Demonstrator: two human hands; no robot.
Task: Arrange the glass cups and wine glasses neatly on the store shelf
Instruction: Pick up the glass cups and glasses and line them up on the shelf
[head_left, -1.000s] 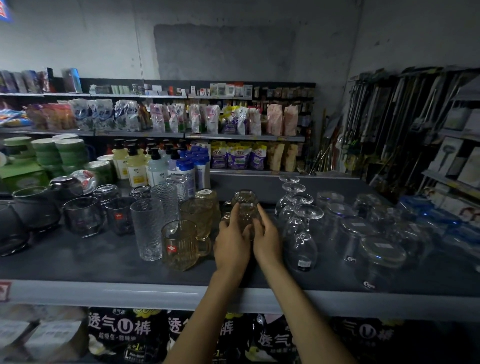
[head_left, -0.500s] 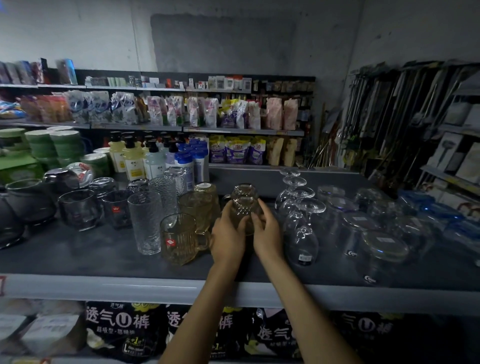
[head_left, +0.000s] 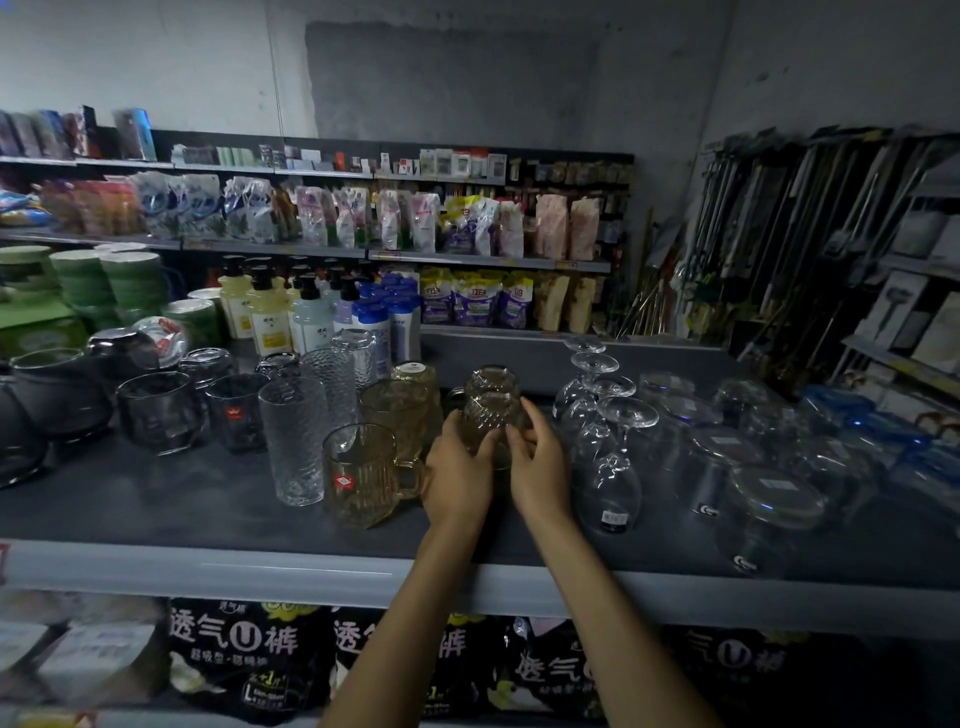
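Observation:
Both my hands hold an amber glass mug (head_left: 491, 410), turned upside down, at the middle of the dark shelf top (head_left: 156, 499). My left hand (head_left: 460, 467) grips its left side and my right hand (head_left: 537, 462) its right side. Another inverted amber mug stands just behind it. An upright amber mug with a red label (head_left: 361, 475) sits to the left, beside two more amber mugs (head_left: 400, 410) and tall textured clear tumblers (head_left: 293, 439). A row of upside-down wine glasses (head_left: 608, 457) runs back on the right.
Inverted clear cups (head_left: 769, 514) crowd the right part of the shelf. Dark glass cups (head_left: 156, 410) and black bowls (head_left: 57, 389) stand at the left. Soap bottles (head_left: 270, 317) and green stacked bowls (head_left: 130, 286) line the back. The shelf's grey front edge (head_left: 260, 571) runs below my arms.
My hands, with the amber mug between them, have drawn slightly toward me and closed more around it. The view has shifted a little.

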